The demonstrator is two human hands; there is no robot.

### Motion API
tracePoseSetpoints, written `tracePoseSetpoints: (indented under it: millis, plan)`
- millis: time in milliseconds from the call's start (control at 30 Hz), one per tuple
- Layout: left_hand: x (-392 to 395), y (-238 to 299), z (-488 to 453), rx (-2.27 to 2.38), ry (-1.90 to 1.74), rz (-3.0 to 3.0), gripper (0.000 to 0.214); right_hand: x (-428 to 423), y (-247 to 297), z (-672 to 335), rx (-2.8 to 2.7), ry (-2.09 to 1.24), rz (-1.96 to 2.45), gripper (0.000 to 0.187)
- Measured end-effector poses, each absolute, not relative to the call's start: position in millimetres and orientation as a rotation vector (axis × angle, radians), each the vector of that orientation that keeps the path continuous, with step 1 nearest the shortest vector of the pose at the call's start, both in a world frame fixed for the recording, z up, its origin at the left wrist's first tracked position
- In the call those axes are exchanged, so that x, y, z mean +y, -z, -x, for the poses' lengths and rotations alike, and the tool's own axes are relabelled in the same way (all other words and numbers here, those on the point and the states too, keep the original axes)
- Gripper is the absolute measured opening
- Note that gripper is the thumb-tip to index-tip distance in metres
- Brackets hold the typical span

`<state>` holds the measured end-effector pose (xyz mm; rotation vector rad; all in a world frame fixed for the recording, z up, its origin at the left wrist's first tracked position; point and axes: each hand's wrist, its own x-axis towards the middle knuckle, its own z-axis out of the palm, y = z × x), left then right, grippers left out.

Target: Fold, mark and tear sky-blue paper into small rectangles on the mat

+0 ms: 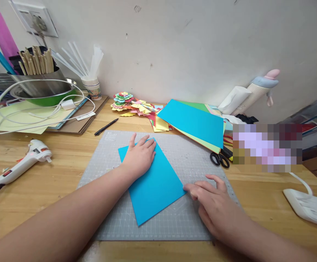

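A blue sheet of paper (155, 183) lies slanted on a grey cutting mat (191, 163). My left hand (140, 155) rests flat on the sheet's far corner, fingers stretched out, pressing it down. My right hand (213, 202) lies on the mat at the sheet's right corner, its fingertips touching the paper's edge, fingers spread and holding nothing.
A stack of coloured paper (194, 123) with a blue top sheet lies behind the mat, black scissors (219, 159) beside it. A glue gun (24, 162) lies left, a black pen (106, 126) beyond the mat, folded paper flowers (123, 100) near the wall, a white lamp base (308, 207) right.
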<state>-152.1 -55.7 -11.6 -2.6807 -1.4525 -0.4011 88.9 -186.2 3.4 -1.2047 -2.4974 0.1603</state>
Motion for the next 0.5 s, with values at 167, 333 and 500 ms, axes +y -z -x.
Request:
tracePoseSetpoints:
  millis: [167, 333, 500]
  plan:
    - [-55, 12, 152, -1.452, 0.403, 2.687, 0.036, -200, -6, -93, -2.518, -0.114, 1.196, 0.041]
    - [-55, 11, 152, -1.455, 0.406, 2.688, 0.034, -198, -17, -97, -2.547, -0.199, 1.215, 0.044]
    - [-56, 11, 152, -1.459, 0.407, 2.690, 0.035, -181, -20, -102, -2.387, -0.199, 1.223, 0.064]
